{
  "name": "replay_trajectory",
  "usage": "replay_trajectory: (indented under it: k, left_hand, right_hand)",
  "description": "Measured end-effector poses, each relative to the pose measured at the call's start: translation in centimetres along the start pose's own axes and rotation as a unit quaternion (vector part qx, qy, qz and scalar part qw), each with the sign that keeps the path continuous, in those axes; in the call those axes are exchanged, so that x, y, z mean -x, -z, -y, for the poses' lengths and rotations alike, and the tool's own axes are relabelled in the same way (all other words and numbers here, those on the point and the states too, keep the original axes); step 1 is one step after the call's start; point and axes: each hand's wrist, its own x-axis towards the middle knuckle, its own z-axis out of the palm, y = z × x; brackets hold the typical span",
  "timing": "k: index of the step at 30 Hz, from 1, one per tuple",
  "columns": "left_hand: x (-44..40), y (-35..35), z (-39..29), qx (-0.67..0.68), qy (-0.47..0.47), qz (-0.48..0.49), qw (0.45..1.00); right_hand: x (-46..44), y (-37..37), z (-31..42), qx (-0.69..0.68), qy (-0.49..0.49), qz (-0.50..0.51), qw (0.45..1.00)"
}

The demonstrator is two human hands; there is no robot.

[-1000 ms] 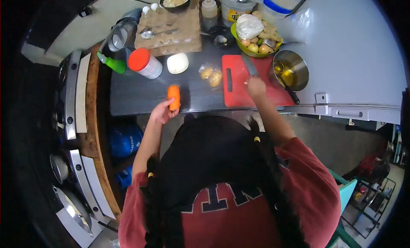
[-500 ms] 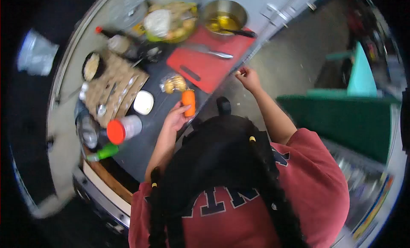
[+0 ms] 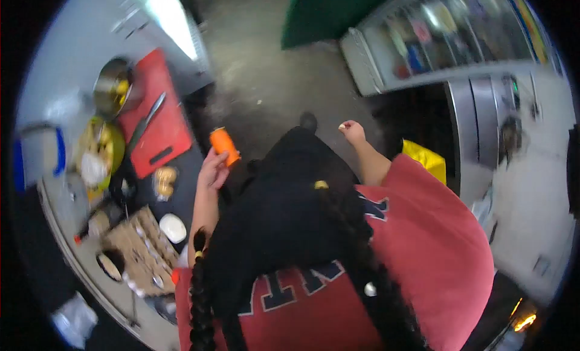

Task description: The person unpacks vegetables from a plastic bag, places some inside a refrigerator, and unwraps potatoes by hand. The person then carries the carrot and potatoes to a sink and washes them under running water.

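Observation:
In my left hand point(image 3: 212, 171) is a thick, blunt-ended carrot point(image 3: 224, 147), gripped between thumb and fingers and held just off the counter's edge. My right hand point(image 3: 353, 132) is out over the floor on the other side of my body, its fingertips pinched on a small whitish piece point(image 3: 342, 127) whose kind I cannot make out. Nearest to the left hand on the counter are a bag of round yellowish items point(image 3: 165, 182) and a red cutting board point(image 3: 158, 118). A knife point(image 3: 148, 120) lies across that board.
A metal pot point(image 3: 112, 88) and a green bowl with food point(image 3: 99, 154) stand behind the board. An egg carton point(image 3: 142, 245) and a white dish point(image 3: 173, 228) sit nearer. A glass-front fridge point(image 3: 447, 34) is ahead right; a flame point(image 3: 525, 322) burns at lower right.
My body and view have turned to the right, so the counter has swung to the left side. The carrot and the whitish piece are still in my hands.

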Motion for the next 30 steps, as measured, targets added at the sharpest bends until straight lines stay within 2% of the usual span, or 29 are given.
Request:
replay_trajectory:
  k: [2, 4, 5, 7, 8, 11, 13, 14, 16, 18, 20, 22, 23, 25, 26, 28, 29, 30]
  left_hand:
    - [-0.3, -4.3, -1.1, -0.022, 0.0, 0.033, 0.999]
    - [-1.9, -4.8, -1.3, -0.067, 0.009, 0.056, 0.996]
    - [-2.5, -5.5, -1.4, -0.071, 0.004, 0.062, 0.996]
    - [-3.6, -7.3, -1.4, -0.05, 0.0, 0.07, 0.996]
    - [-4.3, -7.6, -1.3, -0.04, -0.001, 0.071, 0.997]
    - [-7.7, -8.9, -0.3, -0.013, 0.033, -0.074, 0.997]
    - [-10.6, -10.6, 0.8, -0.049, 0.056, -0.169, 0.983]
    - [-11.5, -11.8, 1.2, -0.07, 0.066, -0.194, 0.976]
    - [-13.9, -12.8, 1.5, -0.116, 0.068, -0.196, 0.971]
    - [-16.0, -13.3, 1.4, -0.145, 0.059, -0.188, 0.97]
    - [-17.4, -15.0, 0.7, -0.172, 0.058, -0.177, 0.967]
    - [-18.4, -17.0, 0.6, -0.171, 0.044, -0.159, 0.971]
    - [-18.8, -17.5, 0.8, -0.185, 0.013, -0.172, 0.968]
    - [-19.0, -18.0, 0.9, -0.179, 0.007, -0.157, 0.971]
    - [-18.8, -17.9, 1.1, -0.182, -0.012, -0.168, 0.969]
    - [-17.8, -18.3, 2.0, -0.195, -0.016, -0.199, 0.96]
    - [-17.2, -18.5, 2.7, -0.199, -0.035, -0.194, 0.96]
    - [-16.4, -18.1, 3.2, -0.191, -0.046, -0.199, 0.96]
  right_hand:
    - [0.2, 0.7, -6.9, 0.007, -0.053, -0.028, 0.998]
    - [0.5, 0.9, -11.4, 0.026, -0.119, 0.042, 0.992]
    - [0.5, 0.9, -13.2, 0.012, -0.128, 0.037, 0.991]
    - [1.2, 1.6, -17.2, -0.05, -0.116, 0.197, 0.972]
    - [1.7, 2.5, -18.2, -0.06, -0.129, 0.192, 0.971]
    - [3.0, 6.1, -22.2, -0.019, -0.187, 0.226, 0.956]
    - [3.8, 8.2, -27.1, -0.218, -0.327, 0.107, 0.913]
    - [4.1, 9.3, -30.3, -0.227, -0.336, 0.1, 0.908]
    - [4.0, 10.7, -40.3, -0.144, -0.232, 0.094, 0.957]
    - [4.7, 13.3, -46.9, -0.08, -0.335, -0.007, 0.939]
    - [4.0, 16.1, -52.9, -0.042, -0.46, -0.198, 0.864]
    - [3.2, 19.4, -55.9, -0.092, -0.487, -0.367, 0.787]
    - [2.6, 20.2, -57.8, -0.093, -0.489, -0.369, 0.785]
    - [0.8, 21.2, -59.9, 0.063, -0.486, -0.268, 0.83]
    - [0.4, 21.2, -58.1, 0.063, -0.478, -0.267, 0.834]
    - [-0.7, 20.7, -51.3, 0.044, -0.318, -0.324, 0.89]
    - [-3.8, 19.8, -50.4, 0.126, -0.244, -0.109, 0.955]
    - [-7.2, 19.0, -48.5, 0.216, -0.151, 0.109, 0.958]
